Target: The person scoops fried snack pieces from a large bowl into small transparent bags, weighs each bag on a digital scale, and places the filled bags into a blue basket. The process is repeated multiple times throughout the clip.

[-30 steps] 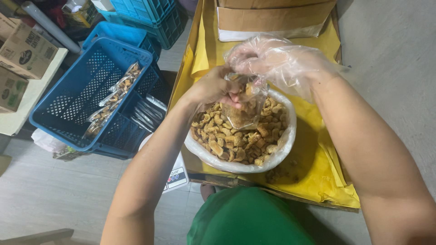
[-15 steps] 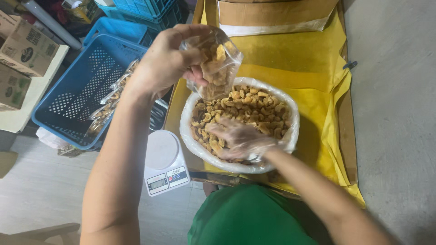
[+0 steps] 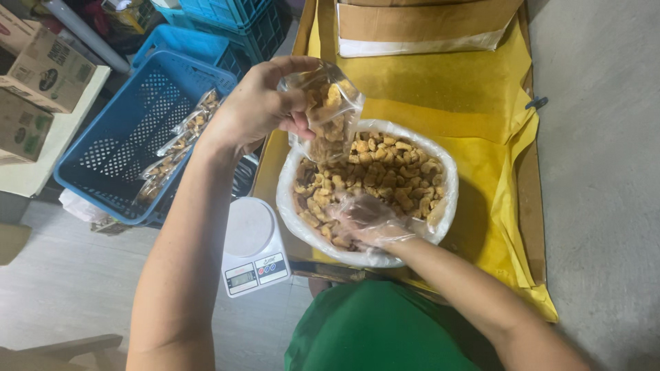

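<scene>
My left hand point(image 3: 258, 103) holds up a small clear plastic bag point(image 3: 328, 110) partly filled with tan fried snack pieces, just above the left rim of a big white bowl point(image 3: 440, 161). The bowl is lined with clear plastic and heaped with the same snack pieces point(image 3: 385, 175). My right hand point(image 3: 364, 218), in a thin clear plastic glove, is down in the near side of the bowl, its fingers closed among the pieces. Whether it grips any is hidden by the glove and the heap.
A white digital kitchen scale point(image 3: 253, 246) sits at the lower left of the bowl. A blue plastic crate point(image 3: 110, 148) on the left holds several filled clear bags point(image 3: 182, 141). A yellow cloth point(image 3: 481, 89) covers the table; a cardboard box point(image 3: 426, 24) stands at its far end.
My left hand has lifted the bag up and left, out of the bowl. My right hand has dropped from above the bowl into the snack pieces, uncovering the scale.
</scene>
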